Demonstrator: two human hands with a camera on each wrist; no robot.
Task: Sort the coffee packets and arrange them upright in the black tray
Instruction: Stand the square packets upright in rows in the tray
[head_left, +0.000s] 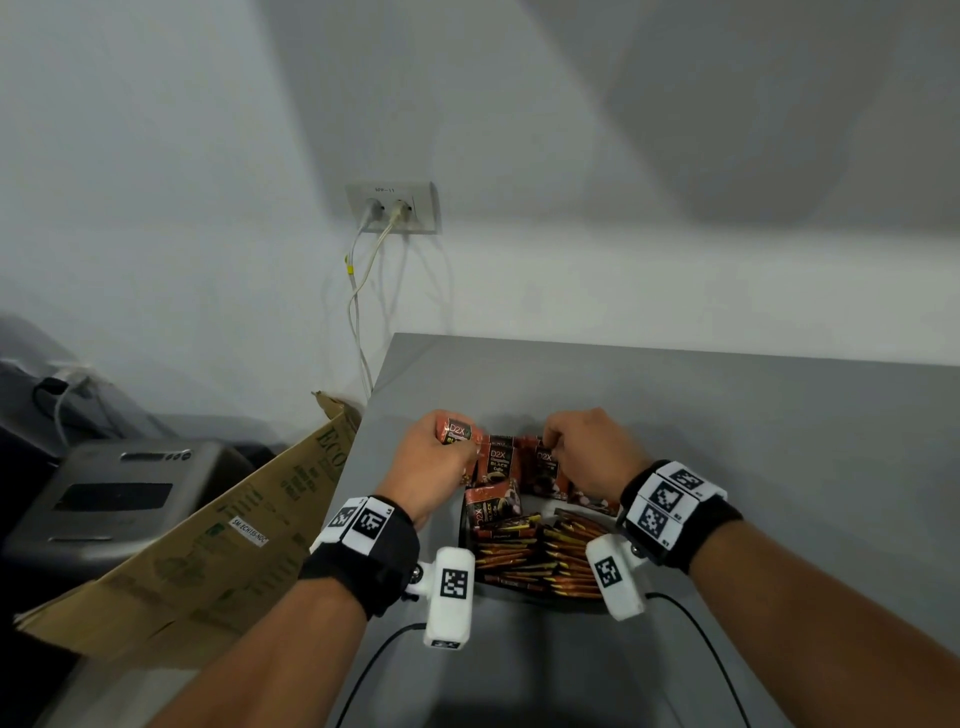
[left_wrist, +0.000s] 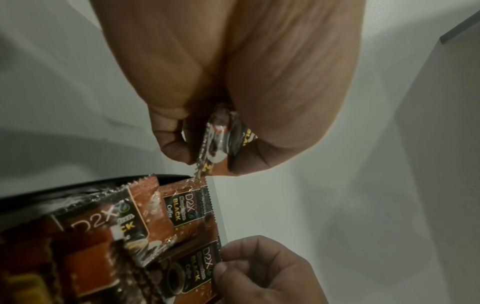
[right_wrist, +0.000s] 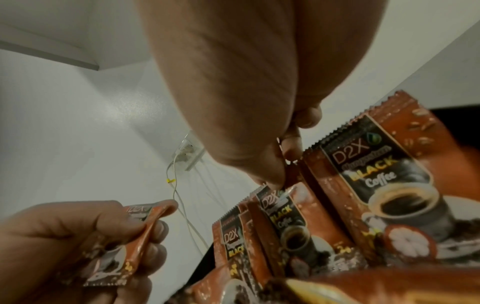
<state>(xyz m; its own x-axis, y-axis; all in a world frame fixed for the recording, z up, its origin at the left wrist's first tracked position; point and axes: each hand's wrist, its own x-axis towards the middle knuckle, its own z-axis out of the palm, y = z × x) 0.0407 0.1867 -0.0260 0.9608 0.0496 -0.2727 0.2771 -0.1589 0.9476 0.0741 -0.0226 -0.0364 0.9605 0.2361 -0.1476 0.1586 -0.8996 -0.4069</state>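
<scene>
Orange packet (head_left: 456, 431) pinched in left hand (head_left: 434, 462); right hand (right_wrist: 249, 123) pinches, seemingly, a standing packet (right_wrist: 292, 174), clear only from its wrist

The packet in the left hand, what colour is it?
Orange packet, clearest in right wrist view.

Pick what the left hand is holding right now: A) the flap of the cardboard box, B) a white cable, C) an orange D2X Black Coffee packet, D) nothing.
C: the left hand has its fingers curled round an orange D2X packet, lifted beside the upright packets in the black tray.
</scene>
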